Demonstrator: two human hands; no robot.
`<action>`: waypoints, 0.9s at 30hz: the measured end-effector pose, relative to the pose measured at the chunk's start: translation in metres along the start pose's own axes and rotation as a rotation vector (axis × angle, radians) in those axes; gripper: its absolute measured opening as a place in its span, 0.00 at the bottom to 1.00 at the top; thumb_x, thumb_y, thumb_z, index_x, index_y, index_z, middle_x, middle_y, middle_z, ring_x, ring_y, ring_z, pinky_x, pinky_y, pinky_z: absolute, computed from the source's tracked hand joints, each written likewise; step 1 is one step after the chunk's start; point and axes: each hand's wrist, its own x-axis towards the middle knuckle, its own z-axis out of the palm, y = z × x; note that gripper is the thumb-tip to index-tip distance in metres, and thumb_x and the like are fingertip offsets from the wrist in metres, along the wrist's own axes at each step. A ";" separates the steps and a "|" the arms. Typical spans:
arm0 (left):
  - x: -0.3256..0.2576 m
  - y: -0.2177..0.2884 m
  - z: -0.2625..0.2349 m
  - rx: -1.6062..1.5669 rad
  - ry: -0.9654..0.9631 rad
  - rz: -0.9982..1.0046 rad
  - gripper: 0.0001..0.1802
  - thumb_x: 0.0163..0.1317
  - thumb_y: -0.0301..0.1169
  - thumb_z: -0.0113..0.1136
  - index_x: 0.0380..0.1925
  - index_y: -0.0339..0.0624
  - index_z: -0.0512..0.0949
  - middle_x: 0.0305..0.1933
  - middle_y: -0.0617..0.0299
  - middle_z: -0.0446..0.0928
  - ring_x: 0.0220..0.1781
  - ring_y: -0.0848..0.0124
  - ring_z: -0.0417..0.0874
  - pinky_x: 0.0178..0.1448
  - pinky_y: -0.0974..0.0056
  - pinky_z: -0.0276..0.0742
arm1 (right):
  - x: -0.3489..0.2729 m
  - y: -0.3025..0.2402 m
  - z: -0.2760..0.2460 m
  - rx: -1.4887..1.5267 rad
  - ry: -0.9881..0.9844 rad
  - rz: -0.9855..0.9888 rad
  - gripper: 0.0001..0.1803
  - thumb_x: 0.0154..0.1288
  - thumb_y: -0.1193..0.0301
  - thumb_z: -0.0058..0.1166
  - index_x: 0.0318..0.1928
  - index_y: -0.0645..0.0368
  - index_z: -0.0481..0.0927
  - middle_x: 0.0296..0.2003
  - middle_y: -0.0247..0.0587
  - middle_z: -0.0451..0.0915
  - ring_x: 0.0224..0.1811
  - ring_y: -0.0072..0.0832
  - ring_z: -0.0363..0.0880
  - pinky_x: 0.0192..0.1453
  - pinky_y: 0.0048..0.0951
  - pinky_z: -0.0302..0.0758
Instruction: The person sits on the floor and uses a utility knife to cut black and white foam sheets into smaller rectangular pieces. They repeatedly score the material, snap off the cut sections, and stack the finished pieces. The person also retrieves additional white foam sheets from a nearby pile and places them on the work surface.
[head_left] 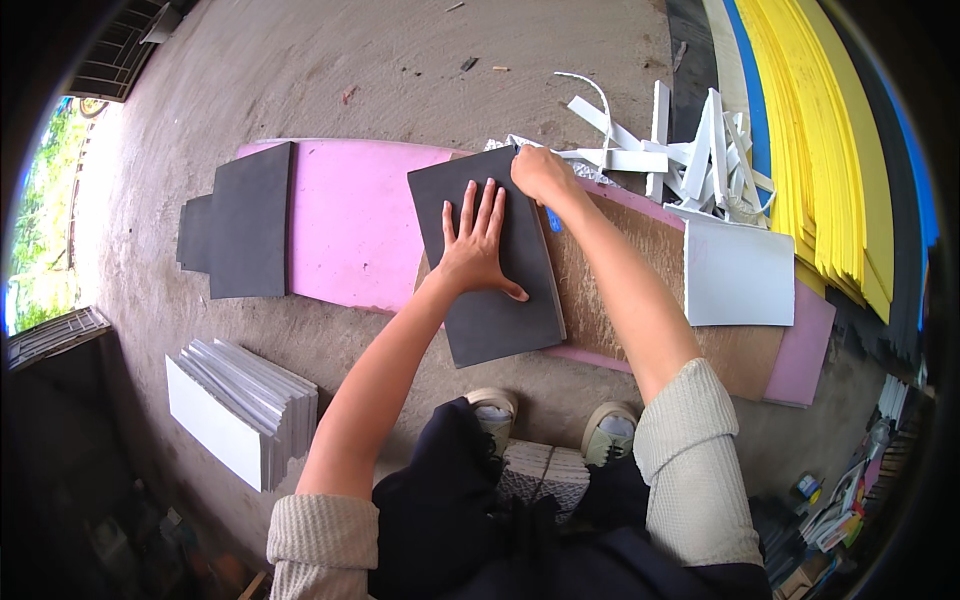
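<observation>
Bare concrete floor spreads under everything, with a large pink foam sheet laid flat across it and a brown board resting on top of the pink toward the right. On that board lies a dark grey foam sheet, tilted a little. The left hand is open, fingers spread, palm pressed flat on the middle of the grey sheet. The right hand is closed at the sheet's far right corner (what it grips, if anything, is hidden beneath the fingers). Farther left, more dark grey pieces lie on the pink edge. A white panel sits to the right, white offcut strips beyond it, yellow sheets stacked at the far right, and a pile of white boards on the floor lower left.
</observation>
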 end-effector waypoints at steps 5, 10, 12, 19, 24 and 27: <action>0.002 0.004 0.000 -0.007 0.021 0.015 0.78 0.11 0.63 0.66 0.61 0.37 0.36 0.67 0.52 0.33 0.68 0.54 0.28 0.62 0.38 0.27 | 0.032 -0.004 -0.013 -0.100 -0.392 0.168 0.11 0.52 0.71 0.37 0.23 0.61 0.74 0.18 0.39 0.75 0.17 0.27 0.74 0.26 0.30 0.72; 0.003 0.003 -0.004 0.013 -0.069 -0.035 0.77 0.13 0.63 0.67 0.61 0.40 0.31 0.67 0.53 0.29 0.68 0.56 0.23 0.63 0.40 0.24 | -0.011 0.006 -0.002 0.117 -0.444 0.176 0.09 0.48 0.78 0.34 0.20 0.72 0.68 0.13 0.47 0.69 0.11 0.30 0.67 0.14 0.34 0.67; 0.004 0.003 0.000 0.015 -0.018 -0.015 0.78 0.11 0.63 0.66 0.61 0.39 0.34 0.67 0.54 0.31 0.68 0.56 0.26 0.62 0.38 0.25 | -0.043 0.025 0.008 0.147 -0.445 0.166 0.11 0.50 0.78 0.33 0.21 0.72 0.69 0.14 0.49 0.71 0.11 0.32 0.70 0.16 0.34 0.69; 0.003 0.004 -0.001 0.068 -0.088 -0.054 0.79 0.11 0.65 0.65 0.61 0.39 0.30 0.67 0.56 0.28 0.68 0.57 0.23 0.61 0.37 0.22 | -0.211 0.080 0.056 -0.034 -0.224 0.100 0.14 0.58 0.71 0.34 0.37 0.71 0.69 0.28 0.60 0.76 0.30 0.50 0.77 0.36 0.42 0.72; 0.010 0.008 0.001 0.079 -0.075 -0.028 0.80 0.10 0.66 0.65 0.61 0.39 0.30 0.67 0.56 0.28 0.68 0.57 0.23 0.61 0.37 0.23 | -0.231 0.092 0.061 -0.104 -0.118 0.023 0.15 0.62 0.68 0.30 0.34 0.70 0.66 0.22 0.56 0.75 0.21 0.44 0.76 0.31 0.43 0.72; 0.006 -0.002 0.007 0.056 -0.030 -0.030 0.80 0.08 0.66 0.65 0.61 0.39 0.32 0.67 0.55 0.29 0.68 0.57 0.23 0.61 0.37 0.23 | -0.202 0.072 0.007 0.012 -0.627 0.186 0.15 0.63 0.67 0.32 0.33 0.69 0.66 0.19 0.50 0.74 0.15 0.37 0.74 0.24 0.37 0.72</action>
